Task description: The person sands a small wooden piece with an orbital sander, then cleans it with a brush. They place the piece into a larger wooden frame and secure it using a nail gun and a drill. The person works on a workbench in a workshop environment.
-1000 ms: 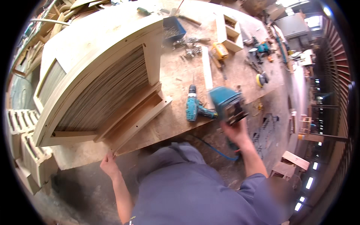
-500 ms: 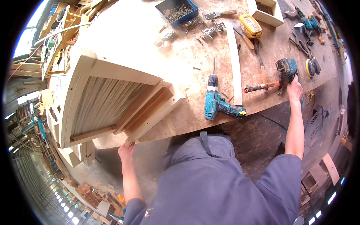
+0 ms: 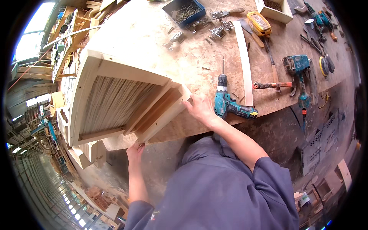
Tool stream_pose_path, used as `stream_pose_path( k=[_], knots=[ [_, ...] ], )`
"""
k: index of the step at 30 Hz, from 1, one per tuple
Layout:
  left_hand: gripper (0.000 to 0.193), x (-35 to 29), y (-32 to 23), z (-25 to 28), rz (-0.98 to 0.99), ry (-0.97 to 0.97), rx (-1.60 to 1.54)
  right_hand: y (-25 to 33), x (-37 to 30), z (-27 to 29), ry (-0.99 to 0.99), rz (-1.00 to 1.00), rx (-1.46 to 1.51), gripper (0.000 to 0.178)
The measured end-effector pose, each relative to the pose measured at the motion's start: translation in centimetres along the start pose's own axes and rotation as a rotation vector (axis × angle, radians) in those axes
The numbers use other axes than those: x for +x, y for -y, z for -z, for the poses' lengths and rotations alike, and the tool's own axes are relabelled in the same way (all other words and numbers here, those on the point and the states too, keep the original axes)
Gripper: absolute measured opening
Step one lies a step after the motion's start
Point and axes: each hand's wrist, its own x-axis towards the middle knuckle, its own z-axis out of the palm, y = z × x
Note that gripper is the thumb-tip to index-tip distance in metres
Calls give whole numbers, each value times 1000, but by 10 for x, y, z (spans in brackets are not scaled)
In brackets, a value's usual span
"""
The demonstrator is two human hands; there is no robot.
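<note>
A pale wooden cabinet [image 3: 128,72] with a striped inset panel stands tilted at the bench's left front. My left hand [image 3: 135,150] grips its lower front corner, fingertips against the wood. At the right-hand corner, my right hand [image 3: 202,110] is closed on the edge rail, with the thumb on the near face. Just right of that hand lies a teal cordless drill [image 3: 222,100] with a long bit, partly behind my wrist. Farther right, a teal power tool with a dark head [image 3: 297,64] rests beside a hammer with an orange-red handle [image 3: 270,86]; neither is touched.
A pale wooden strip [image 3: 245,65] lies across the bench [image 3: 168,57]. Toward the back are a blue bin of screws [image 3: 184,22], loose metal hinges [image 3: 218,32], a yellow case [image 3: 259,23] and a wooden box [image 3: 285,17]. A grey crate [image 3: 316,143] stands below, at right.
My right hand has let go of the teal power tool and moved left onto the cabinet's corner. My left hand stays at the lower corner.
</note>
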Motion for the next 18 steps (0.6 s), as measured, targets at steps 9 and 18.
stream_pose_path(
  k=[9, 18],
  knots=[
    [36, -2, 4, 4, -19, 17, 89, -51, -24, 117, -388, -337, -255, 33],
    [30, -4, -10, -13, -27, 31, 131, -214, -27, 193, -737, -355, 798, 21]
  ],
)
